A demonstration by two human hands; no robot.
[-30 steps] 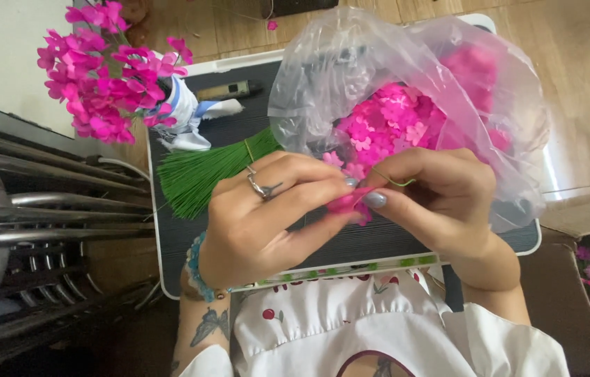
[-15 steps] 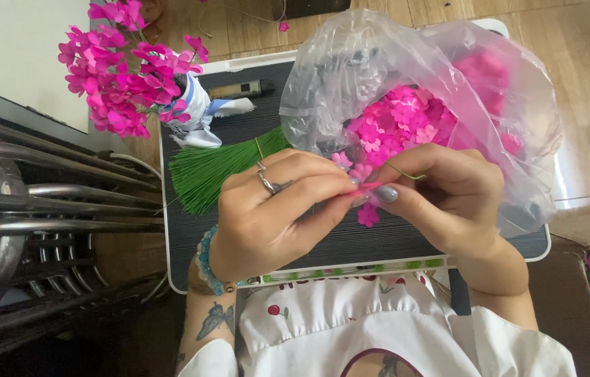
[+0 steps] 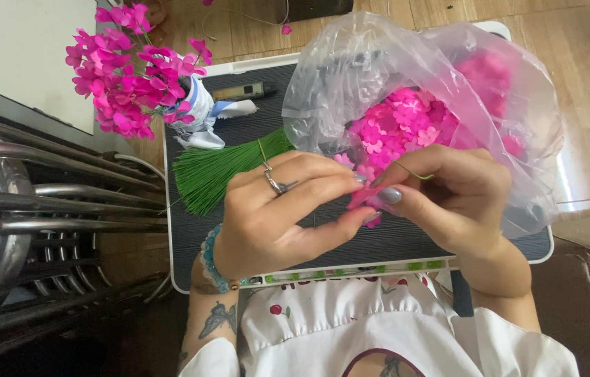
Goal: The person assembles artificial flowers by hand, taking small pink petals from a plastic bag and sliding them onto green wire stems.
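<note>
From the head camera, the left hand (image 3: 277, 209) and right hand (image 3: 455, 199) meet just in front of the plastic bag (image 3: 413, 77), fingertips pinched shut on a small pink flower (image 3: 368, 202) and a thin green wire (image 3: 413, 173); green wire bundle (image 3: 221, 174) lies left of the bag.

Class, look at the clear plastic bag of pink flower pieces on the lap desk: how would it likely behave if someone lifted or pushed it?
The clear plastic bag looks thin and crumpled, so it would probably sag and fold, not hold shape. Its pink flower pieces seem small and loose, so likely light, shifting inside. Its mouth appears to gape open, so tipping might spill them.
</note>
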